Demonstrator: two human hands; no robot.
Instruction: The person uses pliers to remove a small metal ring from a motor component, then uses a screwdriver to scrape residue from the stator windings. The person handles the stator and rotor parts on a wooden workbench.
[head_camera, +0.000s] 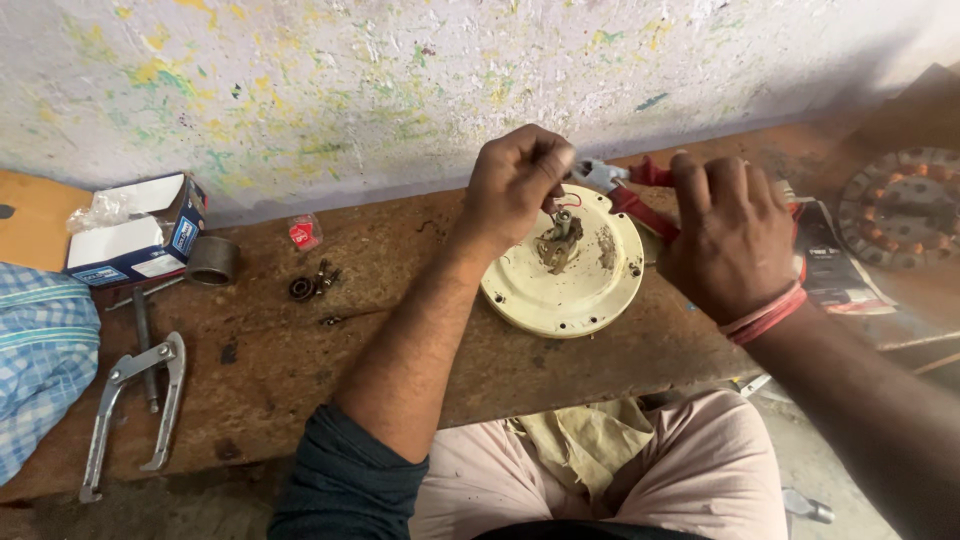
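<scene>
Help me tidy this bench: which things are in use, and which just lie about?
In use: left hand, right hand, red-handled pliers, cream round cover, its centre shaft.
Lying about: metal puller, small box, metal ring, bearing, wound stator.

Soft, dim, even daylight, faint shadows, no glare; edges slightly stretched and blurred.

A worn wooden workbench (300, 370) holds a metal puller tool (135, 400), small cardboard box (135, 235), short metal sleeve (212, 260) and bearing (301, 289).
</scene>
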